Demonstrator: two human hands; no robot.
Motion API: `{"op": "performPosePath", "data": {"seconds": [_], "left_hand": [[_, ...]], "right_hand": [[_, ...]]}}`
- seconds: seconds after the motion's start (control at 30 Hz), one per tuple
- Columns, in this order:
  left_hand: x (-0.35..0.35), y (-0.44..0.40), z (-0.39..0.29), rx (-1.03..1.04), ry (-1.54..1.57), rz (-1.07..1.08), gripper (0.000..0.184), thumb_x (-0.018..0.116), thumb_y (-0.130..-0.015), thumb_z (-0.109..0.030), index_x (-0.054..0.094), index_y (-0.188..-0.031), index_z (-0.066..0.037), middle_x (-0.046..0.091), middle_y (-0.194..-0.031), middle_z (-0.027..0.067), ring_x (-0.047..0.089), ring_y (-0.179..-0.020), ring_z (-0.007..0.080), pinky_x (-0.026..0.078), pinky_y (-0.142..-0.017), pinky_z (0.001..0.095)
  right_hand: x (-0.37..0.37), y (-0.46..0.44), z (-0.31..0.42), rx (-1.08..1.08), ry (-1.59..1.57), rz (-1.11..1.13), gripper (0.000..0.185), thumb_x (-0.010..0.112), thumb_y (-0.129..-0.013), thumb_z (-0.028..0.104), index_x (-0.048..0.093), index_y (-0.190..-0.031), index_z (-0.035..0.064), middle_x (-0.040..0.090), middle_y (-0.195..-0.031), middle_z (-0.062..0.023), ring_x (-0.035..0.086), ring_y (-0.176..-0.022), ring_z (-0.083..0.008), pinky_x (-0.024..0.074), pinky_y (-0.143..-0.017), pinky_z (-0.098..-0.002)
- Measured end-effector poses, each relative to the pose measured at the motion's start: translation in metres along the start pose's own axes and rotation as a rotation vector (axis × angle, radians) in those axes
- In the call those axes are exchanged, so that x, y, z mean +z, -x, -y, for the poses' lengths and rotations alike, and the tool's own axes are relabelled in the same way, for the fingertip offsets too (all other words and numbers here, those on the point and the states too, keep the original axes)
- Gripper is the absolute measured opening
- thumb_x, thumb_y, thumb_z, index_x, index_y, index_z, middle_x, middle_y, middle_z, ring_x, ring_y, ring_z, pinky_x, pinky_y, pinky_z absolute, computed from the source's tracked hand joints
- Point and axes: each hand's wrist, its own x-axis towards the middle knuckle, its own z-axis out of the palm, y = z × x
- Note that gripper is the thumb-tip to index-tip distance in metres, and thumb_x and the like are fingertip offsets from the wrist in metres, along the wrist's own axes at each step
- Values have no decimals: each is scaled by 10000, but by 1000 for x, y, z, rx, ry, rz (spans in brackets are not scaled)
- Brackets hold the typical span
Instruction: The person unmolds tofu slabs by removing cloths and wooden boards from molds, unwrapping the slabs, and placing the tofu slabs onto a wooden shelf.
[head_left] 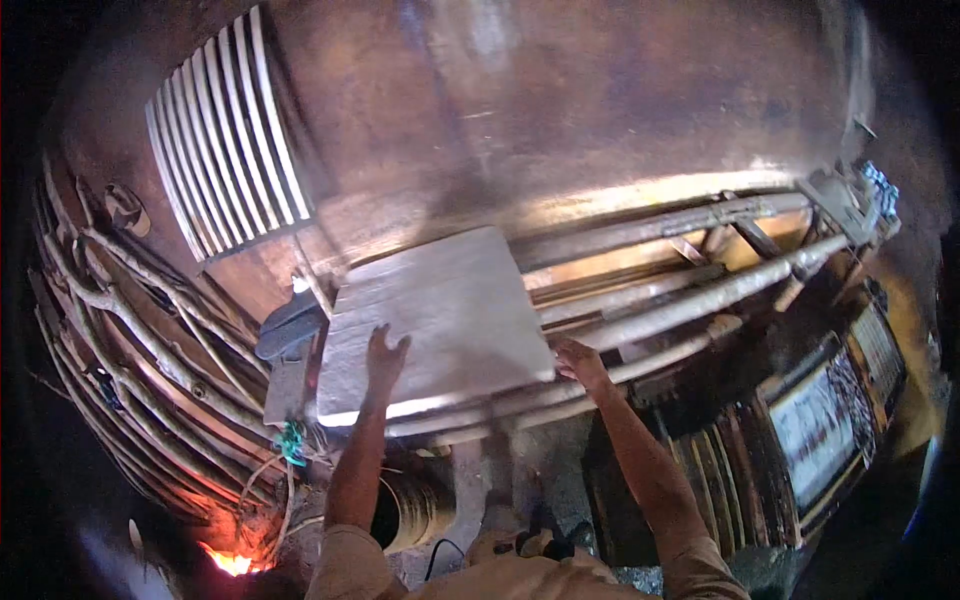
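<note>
Pale sheet [460,320] lies across a frame of wooden poles [715,291], a person's hands well apart above it: the left hand [385,362] with fingers spread, the right hand [580,362] curled at the right edge, its grip unclear. A fire [232,563] glows at lower left.

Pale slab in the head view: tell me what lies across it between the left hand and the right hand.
Nothing: the head view shows only the bare top of the pale slab between the left hand and the right hand.
</note>
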Motion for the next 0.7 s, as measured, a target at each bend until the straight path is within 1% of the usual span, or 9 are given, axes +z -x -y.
{"op": "performPosePath", "data": {"seconds": [0.03, 0.1, 0.13, 0.2, 0.27, 0.33, 0.47, 0.63, 0.7], "left_hand": [[4, 27, -47, 14, 113, 32, 566, 683, -769, -304, 499, -1198, 15, 450, -1297, 225, 410, -1227, 349, 340, -1014, 399], [14, 78, -130, 65, 306, 99, 547, 680, -783, -291, 498, -1201, 12, 460, -1292, 213, 414, -1233, 317, 337, -1015, 382], [27, 106, -160, 95, 393, 135, 545, 679, -789, -293, 498, -1203, 11, 467, -1286, 207, 419, -1232, 296, 338, -1012, 368], [56, 171, -218, 46, 718, 299, 496, 658, -819, -249, 494, -1208, 12, 492, -1266, 175, 447, -1202, 262, 348, -998, 347], [74, 245, -262, -82, 908, 581, 445, 646, -831, -196, 498, -1202, -1, 516, -1242, 135, 475, -1164, 236, 372, -969, 336], [81, 313, -302, -21, 843, 900, 409, 640, -834, -188, 515, -1190, -29, 527, -1229, 100, 502, -1126, 213, 396, -936, 334], [113, 438, -319, 212, 804, 1343, 393, 632, -843, -280, 547, -1149, -48, 576, -1166, 107, 551, -1087, 233, 445, -877, 334], [86, 516, -342, 312, 673, 1652, 382, 621, -860, -223, 531, -1163, -8, 582, -1156, 138, 548, -1099, 240, 438, -916, 347], [87, 538, -350, 320, 735, 1646, 357, 621, -861, -225, 547, -1140, -15, 605, -1115, 131, 576, -1049, 222, 447, -904, 346]], "right_hand": [[-4, 35, 19, -114, 177, 40, 450, 475, -918, 316, 445, -1280, 52, 486, -1288, -89, 447, -1187, -270, 340, -1009, -446], [-52, 57, 8, -251, -53, 67, 488, 479, -919, 333, 413, -1296, 32, 481, -1287, -103, 496, -1145, -279, 371, -995, -452], [-71, 80, 15, -234, -165, -4, 489, 507, -911, 322, 421, -1292, 29, 476, -1293, -106, 497, -1151, -273, 378, -988, -422], [-64, 169, 77, -146, 156, -333, 452, 566, -885, 258, 461, -1260, 27, 526, -1239, -104, 521, -1121, -259, 418, -925, -390], [-109, 224, 87, -225, 177, -461, 439, 562, -859, 251, 489, -1237, 38, 588, -1145, -74, 563, -1014, -203, 461, -812, -355], [-163, 291, 81, -359, 211, -514, 431, 567, -851, 261, 507, -1215, 37, 596, -1130, -82, 564, -1012, -200, 472, -794, -354], [-223, 446, 68, -274, 227, -1024, 383, 579, -845, 194, 519, -1184, 26, 626, -1050, -95, 619, -841, -194, 497, -686, -333], [-264, 632, 12, -242, 12, -1370, 290, 566, -806, 162, 570, -1061, 22, 629, -841, -51, 619, -710, -150, 478, -547, -281], [-260, 686, 12, -261, -53, -1489, 243, 548, -799, 126, 570, -1015, 17, 615, -804, -50, 594, -612, -149, 459, -499, -281]]}}
